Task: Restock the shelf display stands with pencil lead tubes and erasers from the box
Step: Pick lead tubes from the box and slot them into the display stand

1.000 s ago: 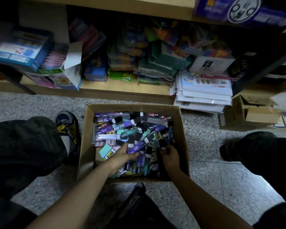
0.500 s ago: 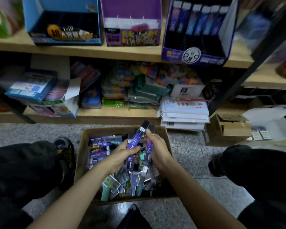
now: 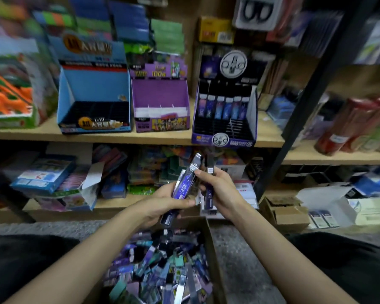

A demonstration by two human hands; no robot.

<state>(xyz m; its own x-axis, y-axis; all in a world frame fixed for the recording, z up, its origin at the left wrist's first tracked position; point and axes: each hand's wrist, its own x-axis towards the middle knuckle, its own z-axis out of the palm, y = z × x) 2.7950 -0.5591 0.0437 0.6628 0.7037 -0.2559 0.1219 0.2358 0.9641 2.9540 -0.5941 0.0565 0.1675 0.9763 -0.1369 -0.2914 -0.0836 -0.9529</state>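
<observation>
Above the box (image 3: 213, 249) | left hand (image 3: 160, 202) grips purple lead tube (image 3: 184, 185), silver-capped | right hand (image 3: 221, 189) grips second tube (image 3: 208, 200), dark-capped

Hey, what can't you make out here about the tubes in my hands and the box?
- Head view, purple tube in the left hand: print too small and blurred to read.
- Head view, dark tube: partly covered by the right hand.
- Head view, box: cut off by the bottom edge, contents blurred.
</observation>
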